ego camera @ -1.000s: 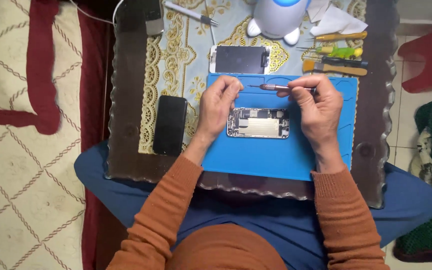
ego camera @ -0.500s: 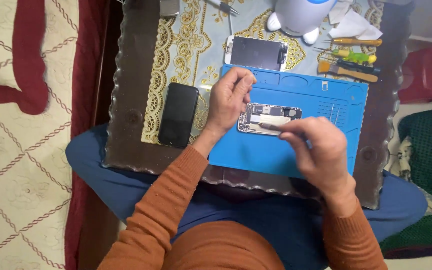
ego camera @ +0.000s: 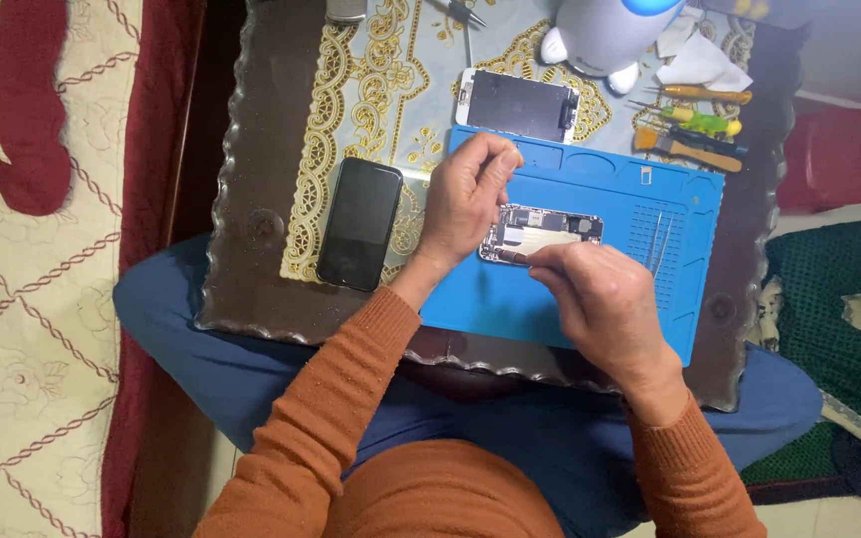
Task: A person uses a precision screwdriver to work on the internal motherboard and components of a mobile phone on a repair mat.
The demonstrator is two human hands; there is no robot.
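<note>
Dark glass-topped table (ego camera: 251, 229) with a scalloped edge, set over a gold-patterned cloth, spans the person's lap; patterned cream and red carpet (ego camera: 42, 299) lies to one side.

Opened phone body with exposed metal internals (ego camera: 542, 231) lies flat on a blue rectangular silicone work mat (ego camera: 600, 319), about mid-mat, long side running across the view.

Left hand (ego camera: 465, 199) rests at the phone body's left end, fingers curled down onto the mat and the case edge, steadying it. Right hand (ego camera: 605, 299) sits just below the phone body, fingers pinched together on a thin dark-tipped tool (ego camera: 515, 257) whose tip touches the lower left corner of the case. What kind of tool it is cannot be told.

Detached phone screen panel with a white border (ego camera: 517, 105) lies just beyond the mat's far edge. 1 intact black phone (ego camera: 359, 223) lies face up on the glass, left of the mat and near the left wrist. Fine metal tweezers (ego camera: 662, 244) rest on the mat's right part. Cluster of orange, green and yellow-handled tools (ego camera: 695, 125) sits at the far right corner, beside a white crumpled cloth (ego camera: 702, 68). White rounded lamp base with a blue top (ego camera: 605, 35) stands at the far edge. Red plastic stool (ego camera: 834, 159) and green knitted fabric (ego camera: 839, 329) lie off the table to the right.
</note>
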